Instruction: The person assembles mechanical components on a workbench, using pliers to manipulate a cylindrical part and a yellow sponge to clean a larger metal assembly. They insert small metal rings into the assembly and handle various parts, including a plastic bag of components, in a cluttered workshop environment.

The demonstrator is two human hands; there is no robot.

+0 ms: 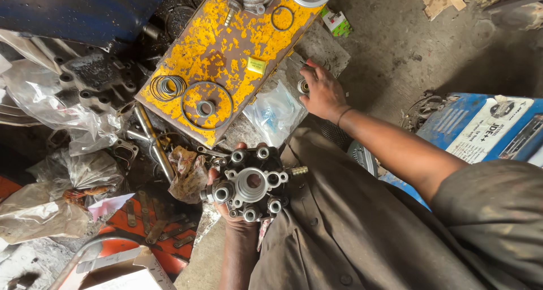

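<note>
Held near the lap, the left hand (226,208) has its fingers wrapped under a round metal pump housing (251,183), while farther right the right hand (323,92) pinches a small bearing (304,86) just beside the yellow plate's (226,46) edge.

Landmark: yellow plate (226,46). Its middle stripe is bare; rings (167,87), gasket loop (206,105) and o-ring (281,18) crowd its ends. Left of it, plastic bags (39,92) and castings block. Right of it, bare concrete floor (396,46) is open.
</note>
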